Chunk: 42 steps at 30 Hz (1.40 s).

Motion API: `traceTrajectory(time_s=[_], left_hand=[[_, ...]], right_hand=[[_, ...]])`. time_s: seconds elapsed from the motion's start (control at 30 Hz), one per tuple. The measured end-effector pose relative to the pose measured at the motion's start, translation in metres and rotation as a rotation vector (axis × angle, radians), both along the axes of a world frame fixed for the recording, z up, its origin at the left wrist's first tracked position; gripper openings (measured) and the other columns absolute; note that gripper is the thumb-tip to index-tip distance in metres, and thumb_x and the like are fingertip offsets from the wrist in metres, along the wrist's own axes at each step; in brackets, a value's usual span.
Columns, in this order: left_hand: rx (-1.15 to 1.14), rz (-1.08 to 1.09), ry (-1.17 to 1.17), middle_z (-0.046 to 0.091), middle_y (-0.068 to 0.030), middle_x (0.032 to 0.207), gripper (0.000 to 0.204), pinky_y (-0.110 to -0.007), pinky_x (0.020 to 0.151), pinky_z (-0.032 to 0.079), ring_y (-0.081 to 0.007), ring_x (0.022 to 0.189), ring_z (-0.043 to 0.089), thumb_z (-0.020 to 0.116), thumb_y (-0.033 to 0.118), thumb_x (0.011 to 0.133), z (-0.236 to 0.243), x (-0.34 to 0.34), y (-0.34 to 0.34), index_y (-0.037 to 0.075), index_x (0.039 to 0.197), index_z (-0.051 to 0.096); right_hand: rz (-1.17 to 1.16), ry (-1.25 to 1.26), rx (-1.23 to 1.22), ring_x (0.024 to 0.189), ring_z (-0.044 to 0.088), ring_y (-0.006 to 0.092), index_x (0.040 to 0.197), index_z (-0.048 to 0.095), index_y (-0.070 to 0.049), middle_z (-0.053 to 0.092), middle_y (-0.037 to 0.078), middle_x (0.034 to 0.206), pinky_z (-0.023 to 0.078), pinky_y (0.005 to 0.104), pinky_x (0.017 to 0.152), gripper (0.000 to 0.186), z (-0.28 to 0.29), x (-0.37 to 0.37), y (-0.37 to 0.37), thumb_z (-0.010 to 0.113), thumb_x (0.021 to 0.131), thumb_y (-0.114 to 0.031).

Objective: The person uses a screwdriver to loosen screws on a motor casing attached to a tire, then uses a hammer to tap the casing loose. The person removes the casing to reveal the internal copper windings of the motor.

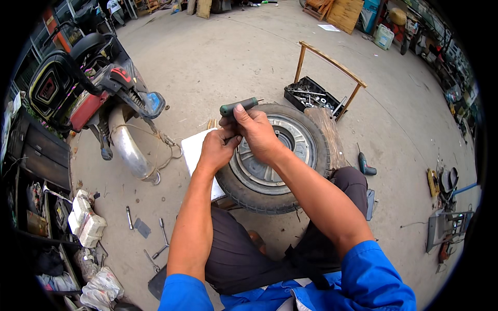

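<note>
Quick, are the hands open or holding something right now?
Left hand: curled; can't tell whether it holds anything.
Right hand: closed, holding a green-handled tool.

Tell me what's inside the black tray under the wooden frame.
Loose metal tools and small round metal pieces lie jumbled in the black tray. Anything beneath that top layer is covered, and the wooden board hides part of the tray's near side.

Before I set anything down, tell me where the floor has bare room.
Bare floor lies beyond the wheel, between the scooter and the black toolbox; more lies right of the wooden frame. Crowded: left of the person's legs, where loose tools lie.
</note>
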<state>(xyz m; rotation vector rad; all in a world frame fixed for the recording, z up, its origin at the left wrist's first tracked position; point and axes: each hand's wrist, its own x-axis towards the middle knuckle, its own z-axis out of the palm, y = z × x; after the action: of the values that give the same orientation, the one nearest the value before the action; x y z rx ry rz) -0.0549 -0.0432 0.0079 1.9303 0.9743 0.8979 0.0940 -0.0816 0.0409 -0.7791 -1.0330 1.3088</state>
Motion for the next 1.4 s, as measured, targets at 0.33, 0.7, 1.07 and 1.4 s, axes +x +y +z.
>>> traceTrajectory(time_s=[0.33, 0.7, 1.07, 1.4], left_hand=[[0.123, 0.149, 0.096, 0.071, -0.01, 0.07, 0.016, -0.032, 0.059, 0.048, -0.0132, 0.063, 0.062, 0.078, 0.011, 0.082, 0.004, 0.003, -0.002, -0.004, 0.086, 0.074], [0.165, 0.184, 0.123, 0.064, -0.0149, 0.06, 0.026, -0.039, 0.056, 0.048, -0.0277, 0.055, 0.063, 0.083, 0.026, 0.076, -0.004, 0.006, 0.001, 0.001, 0.075, 0.073], [0.053, 0.079, 0.57, 0.072, -0.0169, 0.083, 0.026, -0.041, 0.074, 0.054, -0.0307, 0.081, 0.071, 0.082, 0.02, 0.075, 0.004, 0.001, -0.005, 0.006, 0.097, 0.078], [0.04, 0.016, 0.596, 0.072, -0.0166, 0.086, 0.019, -0.046, 0.079, 0.053, -0.0356, 0.088, 0.07, 0.074, 0.019, 0.078, 0.003, -0.004, -0.006, 0.01, 0.095, 0.077]], right_hand=[[-0.062, 0.047, 0.079, 0.11, 0.064, 0.0218, 0.134, 0.052, 0.008, 0.066, 0.017, 0.12, 0.049, 0.0358, 0.1, 0.044, 0.0, 0.0, -0.013, 0.059, 0.101, -0.021], [-0.179, -0.111, 0.138, 0.094, 0.065, 0.0154, 0.114, 0.065, 0.003, 0.07, 0.009, 0.102, 0.054, 0.0326, 0.084, 0.041, 0.001, -0.007, -0.011, 0.077, 0.091, -0.029], [-0.013, 0.255, 0.049, 0.077, 0.055, 0.0181, 0.106, 0.065, 0.005, 0.064, 0.01, 0.09, 0.046, 0.0343, 0.076, 0.053, -0.017, 0.0, 0.006, 0.051, 0.104, -0.047], [0.076, 0.359, -0.011, 0.071, 0.05, 0.017, 0.094, 0.059, -0.004, 0.065, 0.013, 0.09, 0.045, 0.038, 0.076, 0.043, -0.007, -0.001, 0.007, 0.046, 0.106, -0.043]])
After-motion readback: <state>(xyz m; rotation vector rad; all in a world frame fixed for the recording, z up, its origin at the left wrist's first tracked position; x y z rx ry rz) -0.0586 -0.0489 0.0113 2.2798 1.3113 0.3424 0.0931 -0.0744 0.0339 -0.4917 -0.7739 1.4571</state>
